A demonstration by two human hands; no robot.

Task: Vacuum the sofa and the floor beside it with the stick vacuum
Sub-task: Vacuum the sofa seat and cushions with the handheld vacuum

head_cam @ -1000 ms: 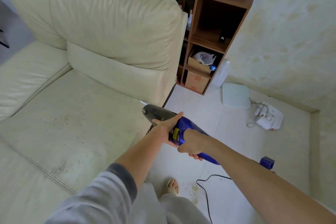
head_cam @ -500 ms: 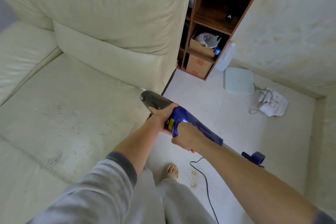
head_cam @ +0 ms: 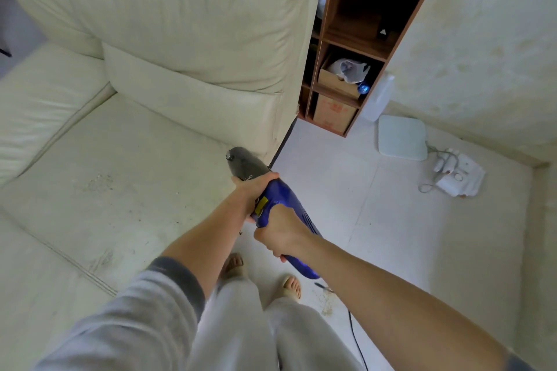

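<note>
The stick vacuum [head_cam: 272,205] hangs over the sofa's [head_cam: 126,159] right seat edge, left hand [head_cam: 254,193] wrapped round its grey nose, right hand [head_cam: 278,233] clenching the handle. Sofa step seems underway; next, nose onto the crumbs [head_cam: 95,182] leftward.

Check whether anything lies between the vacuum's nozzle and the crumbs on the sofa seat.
Nothing visible does. The vacuum, gripped by the left hand and right hand, points over the seat edge; bare cushion lies between it and the crumbs.
</note>
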